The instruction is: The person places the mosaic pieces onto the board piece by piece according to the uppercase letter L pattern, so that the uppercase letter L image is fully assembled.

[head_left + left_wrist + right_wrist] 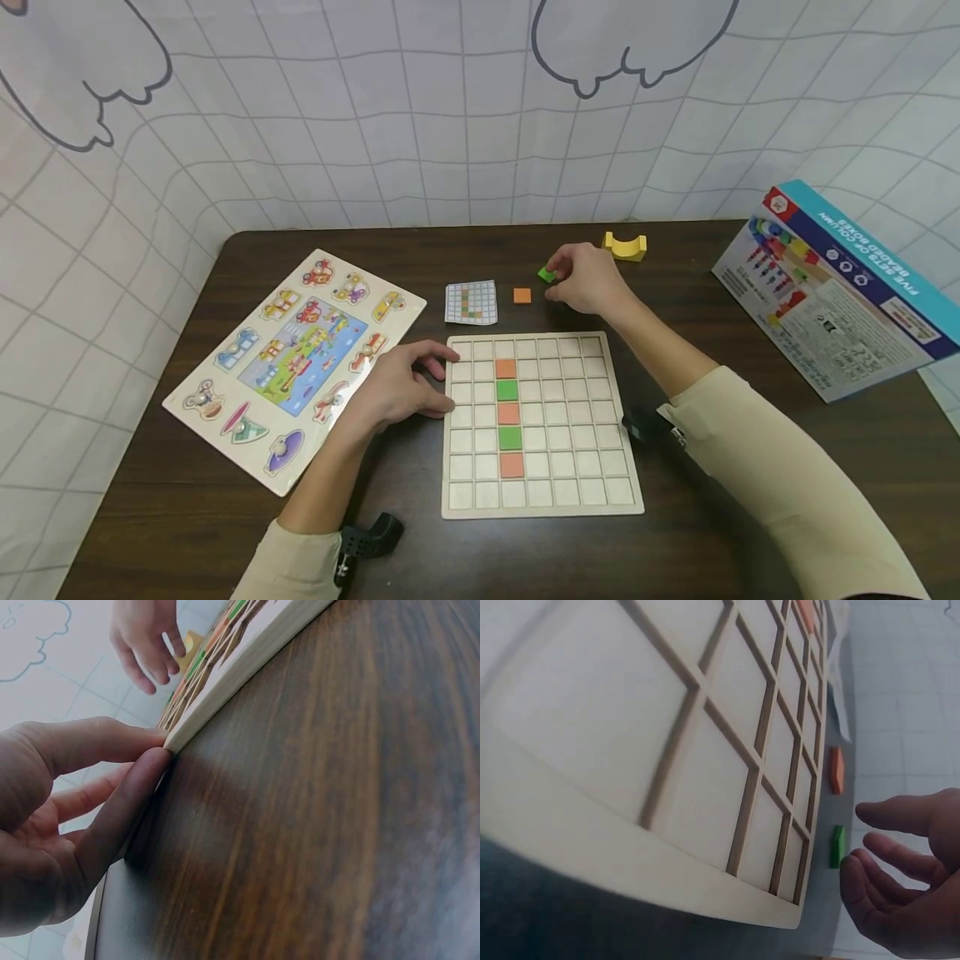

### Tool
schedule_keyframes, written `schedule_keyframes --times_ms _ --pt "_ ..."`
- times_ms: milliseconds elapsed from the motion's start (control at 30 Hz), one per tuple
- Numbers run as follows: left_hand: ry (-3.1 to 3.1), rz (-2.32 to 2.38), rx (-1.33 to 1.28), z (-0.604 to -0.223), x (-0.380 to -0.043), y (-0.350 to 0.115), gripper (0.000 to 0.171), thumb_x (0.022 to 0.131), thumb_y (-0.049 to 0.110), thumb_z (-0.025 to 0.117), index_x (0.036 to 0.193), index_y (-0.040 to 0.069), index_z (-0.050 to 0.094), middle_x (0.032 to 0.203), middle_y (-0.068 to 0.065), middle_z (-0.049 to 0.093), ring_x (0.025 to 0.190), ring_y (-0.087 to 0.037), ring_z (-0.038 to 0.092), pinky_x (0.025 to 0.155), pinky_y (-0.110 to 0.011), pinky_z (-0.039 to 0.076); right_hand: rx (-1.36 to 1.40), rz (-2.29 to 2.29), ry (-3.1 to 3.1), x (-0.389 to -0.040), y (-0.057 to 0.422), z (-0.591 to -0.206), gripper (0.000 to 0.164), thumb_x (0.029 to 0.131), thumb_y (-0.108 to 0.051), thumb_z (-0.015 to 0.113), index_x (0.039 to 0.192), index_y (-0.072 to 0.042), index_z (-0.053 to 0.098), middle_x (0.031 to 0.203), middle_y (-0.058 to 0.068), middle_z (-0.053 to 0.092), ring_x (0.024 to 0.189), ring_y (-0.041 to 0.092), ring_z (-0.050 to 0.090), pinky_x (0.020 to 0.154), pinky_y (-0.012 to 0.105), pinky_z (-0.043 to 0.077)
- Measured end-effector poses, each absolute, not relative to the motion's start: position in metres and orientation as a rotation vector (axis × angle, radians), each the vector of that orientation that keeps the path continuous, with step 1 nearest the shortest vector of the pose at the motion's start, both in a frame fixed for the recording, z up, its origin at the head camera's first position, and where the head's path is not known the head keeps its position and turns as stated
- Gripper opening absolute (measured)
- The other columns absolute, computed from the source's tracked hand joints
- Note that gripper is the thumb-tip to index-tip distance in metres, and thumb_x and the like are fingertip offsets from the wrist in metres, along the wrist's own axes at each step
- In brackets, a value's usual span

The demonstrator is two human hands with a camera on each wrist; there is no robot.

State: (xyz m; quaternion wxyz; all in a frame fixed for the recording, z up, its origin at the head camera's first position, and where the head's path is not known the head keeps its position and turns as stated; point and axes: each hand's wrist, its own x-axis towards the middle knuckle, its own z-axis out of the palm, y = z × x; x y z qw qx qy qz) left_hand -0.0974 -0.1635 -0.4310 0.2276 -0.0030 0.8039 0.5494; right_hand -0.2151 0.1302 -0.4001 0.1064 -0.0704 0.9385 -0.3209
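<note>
A pale wooden grid board (562, 510) lies on the table, with orange and green squares (507, 390) alternating down one column. My left hand (408, 379) rests at its left edge, thumb and index fingertips touching the rim, as the left wrist view also shows. Beyond the board's far edge, my right hand (588, 279) is at a loose green tile (546, 275). In the right wrist view, thumb and fingers are parted beside that green tile (838, 847); whether they touch it I cannot tell. A loose orange tile (522, 296) lies just left of the hand.
A small pattern card (471, 302) sits behind the board. On the left lies a picture puzzle board (300, 367), partly under my left forearm. A yellow arched block (626, 247) stands at the back, and a large toy box (832, 292) is on the right.
</note>
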Motion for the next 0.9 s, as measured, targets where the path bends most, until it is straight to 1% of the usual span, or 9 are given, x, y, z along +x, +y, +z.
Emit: schedule_keyframes --times_ms 200,400,667,900 --pt "2.209 1.517 -0.014 -0.430 -0.097 -0.164 0.060 0.071 -0.011 0.085 0.125 0.008 0.070 0.104 -0.016 0.056 0.064 -0.021 0.071 0.064 -0.041 0.065 -0.129 -0.981 2.780 -0.231 0.127 -0.406 0.030 0.089 -0.009 0.080 0.117 -0.002 0.071 0.108 0.014 0.066 0.102 0.030 0.060 0.089 0.044 0.054" --pt "2.198 1.529 -0.013 -0.430 -0.096 -0.165 0.060 0.071 -0.012 0.084 0.126 0.008 0.070 0.106 -0.017 0.056 0.065 -0.020 0.071 0.065 -0.041 0.065 -0.102 -0.955 2.774 -0.240 0.124 -0.411 0.032 0.088 -0.009 0.080 0.118 -0.002 0.071 0.110 0.015 0.065 0.105 0.030 0.059 0.092 0.044 0.053" --pt "2.202 1.523 -0.018 -0.429 -0.096 -0.164 0.060 0.071 -0.012 0.085 0.126 0.008 0.069 0.106 -0.017 0.056 0.066 -0.021 0.072 0.065 -0.041 0.065 -0.106 -0.938 2.804 -0.243 0.122 -0.412 0.028 0.087 -0.005 0.078 0.114 0.000 0.074 0.108 0.016 0.069 0.104 0.031 0.062 0.092 0.043 0.054" --pt "2.210 1.510 -0.031 -0.430 -0.097 -0.163 0.061 0.071 -0.012 0.085 0.126 0.009 0.070 0.105 -0.016 0.057 0.065 -0.021 0.072 0.064 -0.040 0.065 -0.120 -0.938 2.801 -0.243 0.124 -0.412 0.026 0.088 -0.002 0.073 0.114 0.000 0.075 0.108 0.016 0.070 0.105 0.032 0.062 0.091 0.043 0.054"
